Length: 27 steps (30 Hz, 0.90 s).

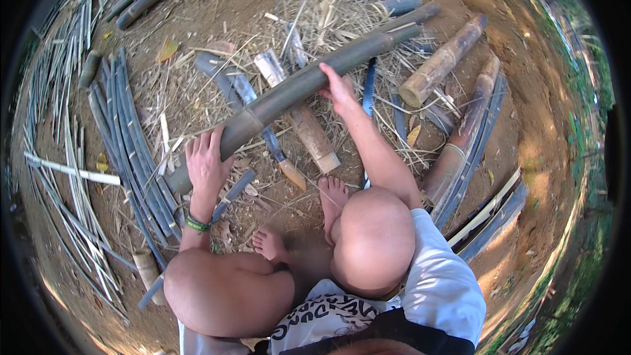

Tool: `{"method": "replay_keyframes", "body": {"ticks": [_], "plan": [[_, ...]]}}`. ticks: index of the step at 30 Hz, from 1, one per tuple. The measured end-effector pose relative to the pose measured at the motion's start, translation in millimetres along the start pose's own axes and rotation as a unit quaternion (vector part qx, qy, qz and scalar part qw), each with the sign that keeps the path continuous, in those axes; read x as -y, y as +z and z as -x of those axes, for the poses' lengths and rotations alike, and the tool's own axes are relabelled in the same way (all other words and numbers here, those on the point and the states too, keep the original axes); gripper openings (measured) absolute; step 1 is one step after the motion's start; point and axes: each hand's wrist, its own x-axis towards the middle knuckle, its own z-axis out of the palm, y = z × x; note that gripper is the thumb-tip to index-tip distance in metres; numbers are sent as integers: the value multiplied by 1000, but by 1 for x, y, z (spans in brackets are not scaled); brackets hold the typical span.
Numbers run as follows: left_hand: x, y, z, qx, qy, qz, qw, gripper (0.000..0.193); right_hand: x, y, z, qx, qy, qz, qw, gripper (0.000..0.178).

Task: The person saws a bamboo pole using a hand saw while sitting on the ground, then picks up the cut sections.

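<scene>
A long, thick green bamboo pole [289, 95] slants across in front of me, from near left to far right. My left hand [207, 156] is closed over its near part, with a green band on the wrist. Further up the pole, my right hand [339, 91] grips its near side, the fingertips partly hidden. Under the pole lies a short, thick piece of bamboo or wood [307, 130]. A long knife [271, 143] with a wooden handle also passes beneath it, the handle pointing at my feet. Beside my right wrist is a blue saw blade [369, 91].
Bundled dark bamboo strips [125, 138] and thin pale strips [69, 158] lie at left. At right are a cut bamboo log [444, 62] and longer split pieces [470, 131]. Shavings [322, 20] litter the soil at the far side. My bare feet [334, 204] are close to the knife handle.
</scene>
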Motion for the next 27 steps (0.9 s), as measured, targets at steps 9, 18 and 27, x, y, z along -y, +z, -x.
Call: {"method": "replay_keyframes", "body": {"ticks": [9,18,27], "plan": [[80,4,100,-306,-367,430,766,54,-12,-18,-9,3,4,-37,999,81],[48,33,76,-155,-403,685,587,86,-2,-55,-19,-63,-10,5,998,81],[45,45,83,-188,-349,715,575,80,0,-55,-24,-65,-4,-13,998,79]]}}
